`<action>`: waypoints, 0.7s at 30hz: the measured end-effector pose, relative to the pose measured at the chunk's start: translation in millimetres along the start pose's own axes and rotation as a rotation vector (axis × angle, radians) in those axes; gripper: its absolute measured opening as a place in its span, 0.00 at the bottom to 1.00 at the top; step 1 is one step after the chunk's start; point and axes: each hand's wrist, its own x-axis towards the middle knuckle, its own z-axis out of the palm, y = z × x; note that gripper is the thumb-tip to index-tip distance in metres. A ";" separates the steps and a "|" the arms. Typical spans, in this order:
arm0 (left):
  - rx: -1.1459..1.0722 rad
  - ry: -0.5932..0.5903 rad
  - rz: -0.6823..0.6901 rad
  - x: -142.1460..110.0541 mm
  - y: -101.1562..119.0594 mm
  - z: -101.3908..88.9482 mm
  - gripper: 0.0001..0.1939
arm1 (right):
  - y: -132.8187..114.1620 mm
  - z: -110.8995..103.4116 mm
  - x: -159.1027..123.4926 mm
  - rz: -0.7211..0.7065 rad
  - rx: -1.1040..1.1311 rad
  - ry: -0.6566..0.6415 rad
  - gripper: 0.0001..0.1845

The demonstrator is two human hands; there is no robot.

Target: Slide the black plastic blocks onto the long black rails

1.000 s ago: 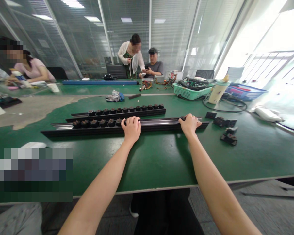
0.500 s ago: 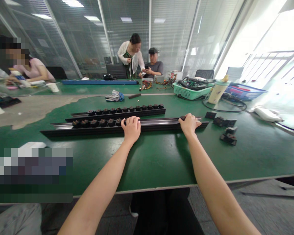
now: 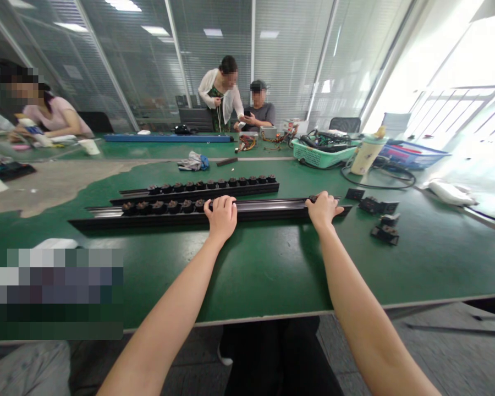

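Note:
A long black channel rail (image 3: pixel 268 215) with a shiny metal inside lies across the table before me. Several round-topped black modules (image 3: pixel 157 207) sit in a row along its left half. My left hand (image 3: pixel 221 215) is closed over the rail just past the last visible module; what lies under its fingers is mostly hidden. Near the rail's right end, my right hand (image 3: pixel 322 210) pinches a small black part (image 3: pixel 312 198), largely covered by the fingers. Behind it, a second black rail (image 3: pixel 247 190) carries a fuller row of similar modules.
Several loose black parts (image 3: pixel 371 204) lie right of the rails. Farther back are a green basket (image 3: pixel 319 158) of cables, a pale tumbler (image 3: pixel 365 157), a grey-blue cloth (image 3: pixel 194 161) and a long blue bar (image 3: pixel 169 138). Other people are around the table.
My right hand has shifted slightly to the right along the rail, with the small black part under its fingers. My left hand and both rails have stayed put.

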 end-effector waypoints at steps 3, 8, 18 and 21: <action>-0.007 -0.007 -0.005 -0.3 0.3 0.1 0.16 | 1.1 1.7 2.9 0.002 0.024 0.003 0.17; 0.000 -0.005 -0.005 -0.4 0.0 0.2 0.16 | 2.6 0.5 9.2 -0.015 -0.006 -0.018 0.17; 0.006 -0.003 0.002 -0.5 -0.1 -0.4 0.16 | 15.4 -6.1 23.6 -0.100 -0.091 -0.151 0.16; 0.006 -0.002 0.003 -0.7 -0.3 -0.5 0.17 | 24.6 -0.2 22.8 -0.167 -0.041 -0.101 0.18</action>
